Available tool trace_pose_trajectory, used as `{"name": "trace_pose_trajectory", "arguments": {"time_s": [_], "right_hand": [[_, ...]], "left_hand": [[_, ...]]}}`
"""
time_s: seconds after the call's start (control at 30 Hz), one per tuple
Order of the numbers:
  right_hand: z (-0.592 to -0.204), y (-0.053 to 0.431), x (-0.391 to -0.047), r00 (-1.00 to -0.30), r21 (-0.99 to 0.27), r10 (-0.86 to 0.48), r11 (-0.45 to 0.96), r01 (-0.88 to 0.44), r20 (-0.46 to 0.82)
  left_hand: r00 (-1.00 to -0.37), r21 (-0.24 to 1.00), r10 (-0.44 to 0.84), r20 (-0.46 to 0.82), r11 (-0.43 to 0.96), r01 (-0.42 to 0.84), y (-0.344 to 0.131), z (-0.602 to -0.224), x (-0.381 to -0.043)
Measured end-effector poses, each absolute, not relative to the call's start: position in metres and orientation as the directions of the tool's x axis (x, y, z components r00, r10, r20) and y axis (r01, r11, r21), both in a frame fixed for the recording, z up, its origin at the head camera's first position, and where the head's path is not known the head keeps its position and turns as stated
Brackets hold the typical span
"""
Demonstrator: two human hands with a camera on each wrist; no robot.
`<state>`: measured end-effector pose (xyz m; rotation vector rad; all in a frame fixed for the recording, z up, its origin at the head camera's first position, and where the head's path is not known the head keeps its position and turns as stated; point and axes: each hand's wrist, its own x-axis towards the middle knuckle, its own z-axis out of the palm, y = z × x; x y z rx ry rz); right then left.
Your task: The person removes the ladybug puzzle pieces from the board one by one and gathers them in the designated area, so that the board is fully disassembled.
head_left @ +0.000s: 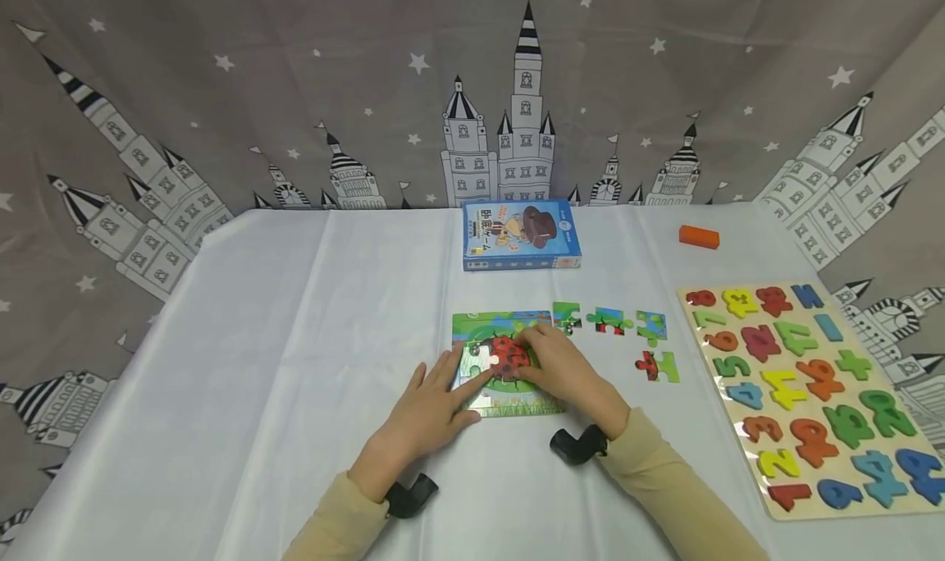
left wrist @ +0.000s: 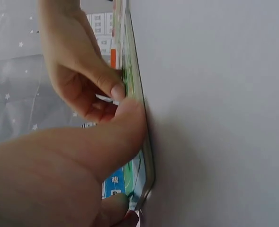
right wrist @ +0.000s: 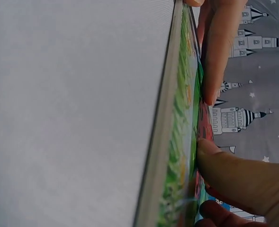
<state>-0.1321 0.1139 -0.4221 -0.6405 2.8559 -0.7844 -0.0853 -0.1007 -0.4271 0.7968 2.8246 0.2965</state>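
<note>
A ladybug jigsaw puzzle [head_left: 509, 408] lies on the white table, its frame bordered by green grass. My left hand [head_left: 424, 409] rests over its left side with fingers spread. The left index finger reaches the ladybug picture, and the thumb lies at the lower left edge. My right hand [head_left: 564, 368] bends over the ladybug from the right, thumb and fingers pinching a red puzzle piece [head_left: 509, 358], mostly flat in the picture. In the right wrist view the right thumb [right wrist: 229, 170] touches the puzzle's surface. Fingers hide part of the piece's outline.
Several loose puzzle pieces [head_left: 609, 321] lie right of the puzzle. Behind it stands a blue game box [head_left: 522, 237]. An orange block [head_left: 699, 237] is at the back right, and a wooden number board [head_left: 753, 397] covers the right side. A castle-print curtain [head_left: 354, 77] hangs behind.
</note>
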Motion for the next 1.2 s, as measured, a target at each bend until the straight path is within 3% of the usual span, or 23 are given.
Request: {"name": "trace_pose_trajectory", "arguments": {"time_s": [0.33, 0.73, 1.0, 1.2], "right_hand": [[-0.424, 0.114, -0.135, -0.917, -0.656, -0.400, 0.696, -0.291, -0.018], [-0.417, 0.151, -0.133, -0.929, -0.892, -0.369, 0.430, -0.137, -0.035], [-0.407, 0.222, -0.126, -0.956, -0.790, -0.224, 0.613, 0.013, -0.190], [-0.409, 0.235, -0.125, -0.958, -0.658, -0.152, 0.752, 0.048, -0.244]], "left_hand": [[-0.844, 0.218, 0.527, -0.099, 0.839, 0.499, -0.099, -0.427, -0.075], [-0.848, 0.221, 0.520, -0.101, 0.843, 0.490, -0.099, -0.430, -0.076], [-0.846, 0.218, 0.524, -0.100, 0.841, 0.496, -0.099, -0.430, -0.075], [-0.846, 0.218, 0.525, -0.095, 0.840, 0.497, -0.100, -0.430, -0.075]]}}
